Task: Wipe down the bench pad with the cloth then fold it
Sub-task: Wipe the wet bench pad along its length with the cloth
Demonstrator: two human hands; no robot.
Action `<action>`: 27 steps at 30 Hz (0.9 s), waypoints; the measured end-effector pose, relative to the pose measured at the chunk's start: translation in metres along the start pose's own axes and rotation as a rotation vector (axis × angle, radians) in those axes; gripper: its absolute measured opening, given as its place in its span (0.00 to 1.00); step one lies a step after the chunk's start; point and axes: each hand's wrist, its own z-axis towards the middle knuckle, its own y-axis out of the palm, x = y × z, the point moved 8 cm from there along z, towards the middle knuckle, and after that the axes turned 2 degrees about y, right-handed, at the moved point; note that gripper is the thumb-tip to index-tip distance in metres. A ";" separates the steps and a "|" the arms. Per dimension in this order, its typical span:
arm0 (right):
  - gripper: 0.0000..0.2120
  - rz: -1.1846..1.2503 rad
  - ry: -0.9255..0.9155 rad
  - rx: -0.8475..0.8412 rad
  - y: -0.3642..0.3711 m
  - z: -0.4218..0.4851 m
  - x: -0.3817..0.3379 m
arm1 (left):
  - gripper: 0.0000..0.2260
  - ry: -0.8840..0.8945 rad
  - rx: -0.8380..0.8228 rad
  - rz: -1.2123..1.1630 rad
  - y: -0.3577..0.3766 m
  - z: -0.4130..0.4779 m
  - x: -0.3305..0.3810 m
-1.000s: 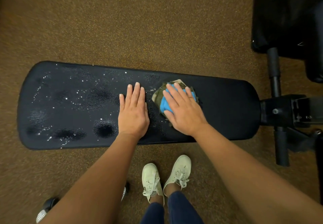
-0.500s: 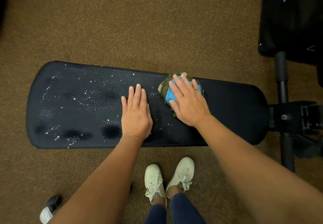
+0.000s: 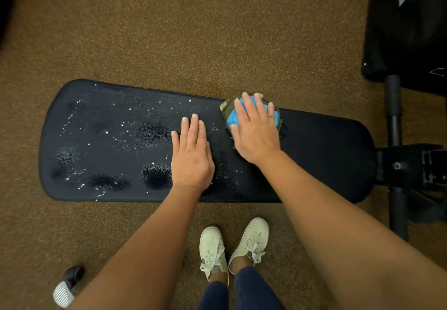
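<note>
On the far edge of the bench pad (image 3: pixel 326 154), right hand (image 3: pixel 256 133) presses flat-fingered on the bunched cloth (image 3: pixel 231 123); left hand (image 3: pixel 192 157) lies flat mid-pad. Droplets (image 3: pixel 125 125) dot its left half: wiping unfinished, folding not begun.

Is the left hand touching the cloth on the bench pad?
No, the left hand lies flat on the bare bench pad, apart from the cloth, which is under the right hand.
</note>
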 end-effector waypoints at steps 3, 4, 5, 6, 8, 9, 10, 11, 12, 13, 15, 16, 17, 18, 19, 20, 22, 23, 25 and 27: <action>0.27 -0.010 -0.158 -0.024 0.007 -0.012 -0.024 | 0.25 0.001 0.002 -0.008 -0.001 0.000 0.000; 0.27 -0.011 -0.241 -0.035 0.008 -0.022 -0.023 | 0.25 0.002 0.001 -0.011 -0.001 -0.001 0.000; 0.27 -0.017 -0.300 -0.039 0.007 -0.031 -0.016 | 0.25 0.006 0.000 -0.009 -0.001 -0.001 0.000; 0.28 -0.027 -0.313 -0.033 0.006 -0.034 -0.006 | 0.24 0.011 -0.002 -0.004 -0.002 -0.001 0.001; 0.28 -0.024 -0.188 -0.005 0.002 -0.028 0.018 | 0.25 0.019 -0.011 0.008 -0.002 -0.001 0.001; 0.28 -0.009 -0.078 0.002 0.000 -0.020 0.027 | 0.24 0.018 -0.014 0.013 -0.001 -0.001 0.001; 0.28 0.002 0.019 0.004 -0.001 -0.012 0.028 | 0.24 0.014 -0.015 0.017 0.000 -0.001 0.000; 0.28 0.006 0.072 0.006 -0.001 -0.006 0.022 | 0.24 0.011 -0.016 0.019 0.000 -0.001 0.000; 0.28 0.008 0.064 0.007 -0.001 -0.004 0.010 | 0.24 0.009 -0.016 0.018 0.001 -0.001 0.000; 0.28 0.007 0.006 0.002 0.001 -0.006 -0.004 | 0.25 0.010 -0.016 0.016 0.001 -0.001 0.000; 0.28 -0.007 -0.172 -0.032 0.007 -0.023 -0.022 | 0.25 0.015 -0.012 0.008 0.001 0.000 0.000; 0.28 -0.013 -0.251 -0.049 0.009 -0.033 -0.020 | 0.25 0.019 -0.011 0.005 0.000 -0.001 0.000; 0.28 -0.020 -0.301 -0.052 0.008 -0.040 -0.012 | 0.25 0.024 -0.011 0.003 0.000 -0.001 0.001; 0.28 -0.031 -0.308 -0.043 0.007 -0.042 -0.001 | 0.25 0.028 -0.013 0.002 -0.001 -0.001 0.001; 0.28 -0.036 -0.268 -0.030 0.005 -0.040 0.011 | 0.25 0.030 -0.016 0.002 -0.001 -0.001 0.001; 0.28 -0.027 -0.189 -0.018 0.002 -0.034 0.020 | 0.25 0.029 -0.015 0.001 -0.002 -0.001 0.001; 0.28 0.007 -0.012 -0.006 0.000 -0.018 0.021 | 0.25 0.023 -0.009 -0.003 -0.002 -0.001 0.001; 0.28 0.011 0.037 0.002 0.001 -0.014 0.013 | 0.25 0.021 -0.008 -0.006 -0.001 -0.001 0.001; 0.28 0.005 -0.008 -0.003 0.004 -0.017 -0.010 | 0.25 0.021 -0.008 -0.017 -0.001 -0.001 0.001; 0.28 -0.023 -0.176 -0.040 0.010 -0.037 -0.021 | 0.25 0.024 -0.009 -0.023 -0.001 -0.001 0.000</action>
